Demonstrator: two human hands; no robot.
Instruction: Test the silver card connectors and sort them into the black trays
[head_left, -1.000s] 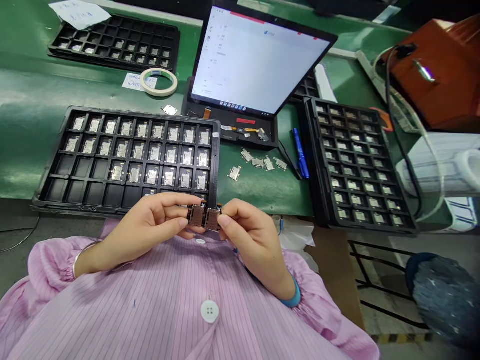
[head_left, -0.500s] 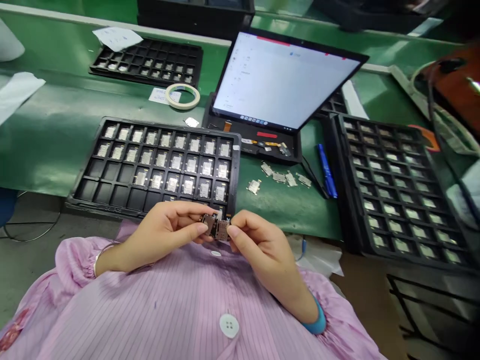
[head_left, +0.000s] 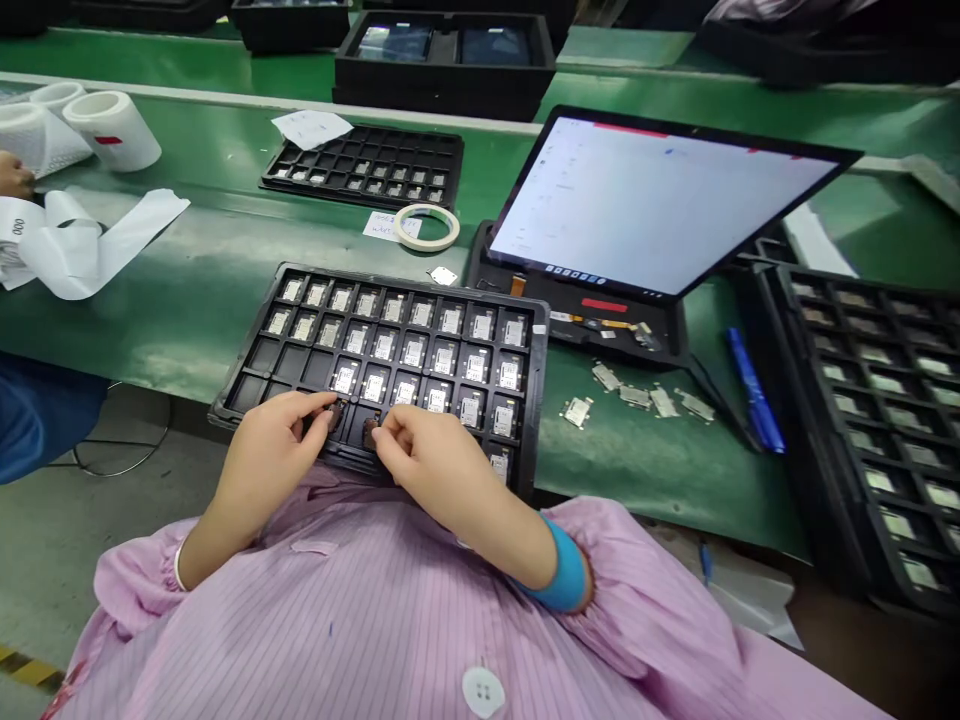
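My left hand [head_left: 266, 450] pinches a small brown-and-metal card connector [head_left: 334, 416] between its fingertips. My right hand [head_left: 431, 470] grips a matching connector [head_left: 370, 432]. Both parts sit low over the bottom rows of a black compartment tray [head_left: 390, 283], close to or touching its pockets; I cannot tell which. Rows of silver connectors fill most of the tray's pockets, and several pockets at the lower left show no part. My hands hide the pockets beneath them.
A tablet [head_left: 652, 200] stands behind the tray, with loose connectors [head_left: 636, 396] and a blue pen [head_left: 756, 390] on the green mat to the right. Other black trays [head_left: 780, 320] lie right and behind. A masking-tape roll [head_left: 426, 227] is behind the tray. A co-worker's hand [head_left: 13, 175] is far left.
My hands have moved apart and down from chest height onto the tray's lower rows, each still holding a connector. The view has shifted, showing more of the table at the back and left.
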